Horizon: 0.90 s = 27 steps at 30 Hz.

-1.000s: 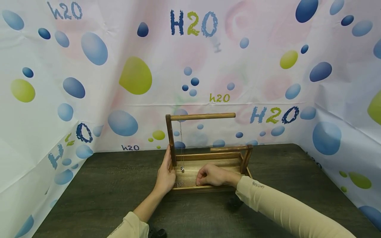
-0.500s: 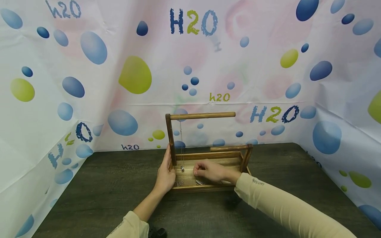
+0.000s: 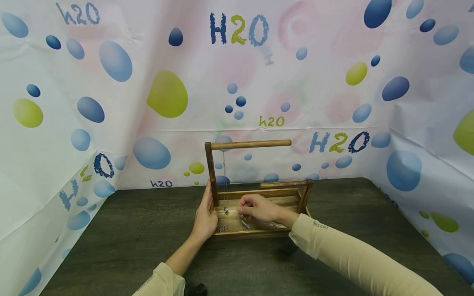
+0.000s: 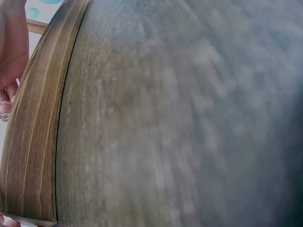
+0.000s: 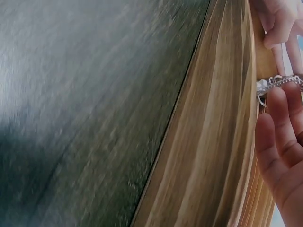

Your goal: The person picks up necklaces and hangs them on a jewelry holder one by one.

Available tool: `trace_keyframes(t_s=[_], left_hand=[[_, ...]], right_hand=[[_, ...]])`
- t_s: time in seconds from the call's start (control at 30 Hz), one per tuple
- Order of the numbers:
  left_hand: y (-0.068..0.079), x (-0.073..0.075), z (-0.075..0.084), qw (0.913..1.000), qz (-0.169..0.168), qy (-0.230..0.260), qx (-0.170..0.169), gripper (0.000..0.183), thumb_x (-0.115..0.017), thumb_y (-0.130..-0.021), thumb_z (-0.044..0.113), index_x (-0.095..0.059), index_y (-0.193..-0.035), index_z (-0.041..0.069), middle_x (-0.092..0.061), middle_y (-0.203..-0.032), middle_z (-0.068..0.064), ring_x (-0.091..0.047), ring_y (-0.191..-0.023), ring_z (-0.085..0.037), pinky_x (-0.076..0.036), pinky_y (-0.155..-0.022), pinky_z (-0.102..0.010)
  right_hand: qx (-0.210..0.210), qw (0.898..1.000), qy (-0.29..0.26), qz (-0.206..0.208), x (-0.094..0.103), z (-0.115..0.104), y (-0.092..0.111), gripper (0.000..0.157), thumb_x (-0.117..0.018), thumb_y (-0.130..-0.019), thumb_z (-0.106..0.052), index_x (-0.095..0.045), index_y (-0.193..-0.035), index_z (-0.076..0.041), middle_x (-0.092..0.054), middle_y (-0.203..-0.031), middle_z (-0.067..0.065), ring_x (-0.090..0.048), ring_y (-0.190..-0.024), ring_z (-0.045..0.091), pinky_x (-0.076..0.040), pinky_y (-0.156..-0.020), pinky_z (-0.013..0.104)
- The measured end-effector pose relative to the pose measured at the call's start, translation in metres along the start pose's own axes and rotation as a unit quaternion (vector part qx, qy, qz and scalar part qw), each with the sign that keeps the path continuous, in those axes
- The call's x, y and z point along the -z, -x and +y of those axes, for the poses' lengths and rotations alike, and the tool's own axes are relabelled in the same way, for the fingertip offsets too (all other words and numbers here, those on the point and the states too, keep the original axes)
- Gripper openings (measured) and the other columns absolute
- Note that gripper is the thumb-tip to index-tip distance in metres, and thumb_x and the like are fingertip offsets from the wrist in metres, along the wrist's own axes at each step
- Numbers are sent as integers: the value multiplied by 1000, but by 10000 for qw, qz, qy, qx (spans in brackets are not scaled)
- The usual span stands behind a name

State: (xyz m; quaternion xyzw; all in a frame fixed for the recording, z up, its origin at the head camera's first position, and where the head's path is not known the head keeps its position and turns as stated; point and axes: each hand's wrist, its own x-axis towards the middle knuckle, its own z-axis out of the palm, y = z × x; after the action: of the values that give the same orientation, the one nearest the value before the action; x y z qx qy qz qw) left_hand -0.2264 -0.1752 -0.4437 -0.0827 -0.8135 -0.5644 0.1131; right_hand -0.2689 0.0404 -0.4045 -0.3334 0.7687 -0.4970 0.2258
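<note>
My left hand (image 3: 205, 220) steadies a wooden jewelry stand (image 3: 255, 234) at its left end, fingers along the outer side and thumb toward the inside. Above the stand's tray, my right hand (image 3: 261, 207) pinches a bracelet (image 3: 244, 223), which dangles from the fingertips. Up close in the right wrist view, a silvery chain with a pearl-like bead (image 5: 262, 85) shows beside the fingers (image 5: 278, 106). A thin necklace (image 3: 224, 176) hangs from the upper bar, its pendant (image 3: 226, 210) low over the tray. The left wrist view catches part of the right hand (image 4: 12, 52) beyond the tray wall.
Small silvery jewelry (image 3: 223, 228) lies in the tray's left front corner, and another piece (image 3: 273, 225) lies under the right wrist. The stand has a tall upper bar (image 3: 252, 144) and a lower bar (image 3: 283, 185). Dark wooden table (image 3: 148, 230) surrounds it.
My right hand has risen from the tray floor and shifted slightly left, lifting the bracelet, which now dangles from its fingers. The left hand has stayed at the stand's left end.
</note>
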Motion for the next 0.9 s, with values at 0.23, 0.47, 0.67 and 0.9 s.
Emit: trace_keyframes(t_s=[0.23,0.47,0.67,0.9], left_hand=[[0,1,1,10000,10,-53,71,103,-37,-85,-25,-6,-163,35,-9,-167,-11,-19,-149,-35,-32,-113,-52],[1,1,0,10000,-7,-44,74,102,-36,-86,-26,-6,-163,34,-9,-167,-12,-19,-149,-36,-31,-114,-52],[1,2,2,10000,-15,2,98,101,-37,-86,-26,-7,-163,31,-9,-167,-10,-19,-149,-35,-30,-115,-52],[1,1,1,10000,15,8,90,103,-38,-85,-25,-7,-163,34,-10,-167,-10,-20,-149,-34,-36,-112,-52]], right_hand=[[49,9991,-362,207,-4,-8,-3,12,-53,-103,-4,-60,-102,6,-66,-84,17,-65,-78,32,-57,-75,48],[44,9979,-497,404,-7,-12,-6,12,-54,-102,-4,-63,-106,4,-67,-86,18,-67,-82,35,-58,-78,51],[25,9958,-776,484,-6,-14,-8,15,-54,-102,-4,-63,-111,4,-67,-91,19,-67,-82,24,-58,-83,50],[-140,9889,-1273,756,-8,-21,-10,16,-54,-103,-6,-62,-112,4,-67,-92,15,-67,-84,24,-57,-87,47]])
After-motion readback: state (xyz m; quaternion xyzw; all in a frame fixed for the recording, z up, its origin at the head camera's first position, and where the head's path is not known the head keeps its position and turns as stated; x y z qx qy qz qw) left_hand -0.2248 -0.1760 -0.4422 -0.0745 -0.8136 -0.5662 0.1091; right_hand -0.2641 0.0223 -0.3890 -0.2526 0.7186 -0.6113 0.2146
